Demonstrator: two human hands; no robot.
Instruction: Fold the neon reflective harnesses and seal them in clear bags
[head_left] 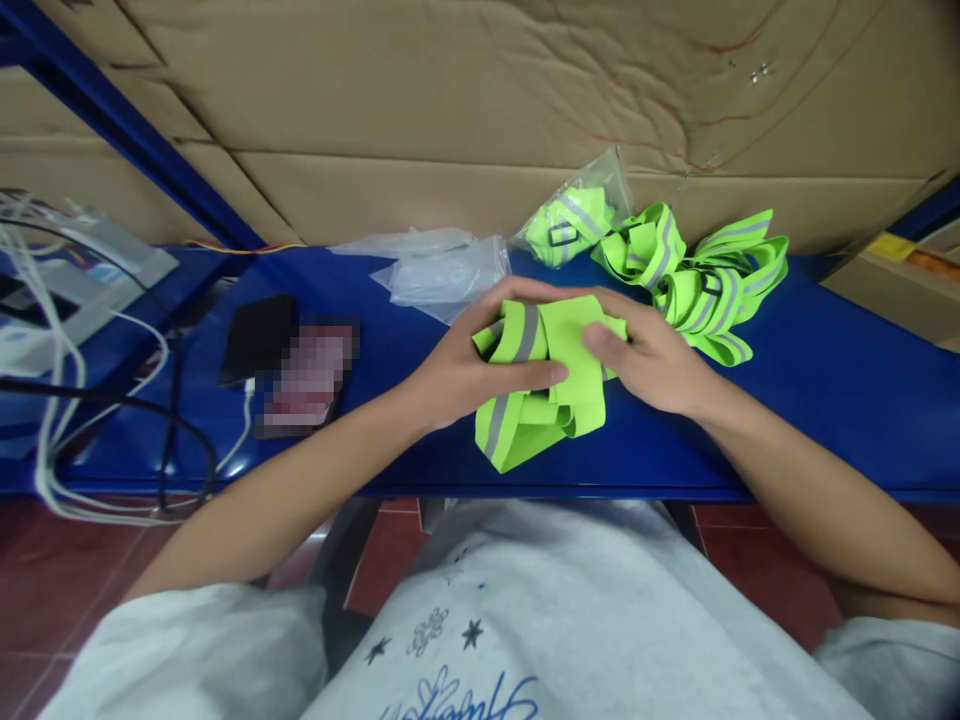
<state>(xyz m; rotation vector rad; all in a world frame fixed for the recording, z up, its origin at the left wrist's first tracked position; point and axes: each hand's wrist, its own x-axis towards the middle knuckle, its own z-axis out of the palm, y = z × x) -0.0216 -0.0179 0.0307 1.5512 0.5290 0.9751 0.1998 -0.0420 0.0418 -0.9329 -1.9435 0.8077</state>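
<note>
While a blue table spans the view, a heap of neon straps lies at its back right. A folded neon bundle rests near the front edge, gripped by the left hand and right hand.

Rear wall: we record large sheets of brown corrugated cardboard, creased and seamed, covering it fully.
Frame: a blue painted metal beam slants across the upper left.
Furniture: a glossy blue metal bench top, catching soft, even light.
Floor: dark red-brown tiles below its front edge.
Far right: we note a brown cardboard box at the bench's end.
</note>
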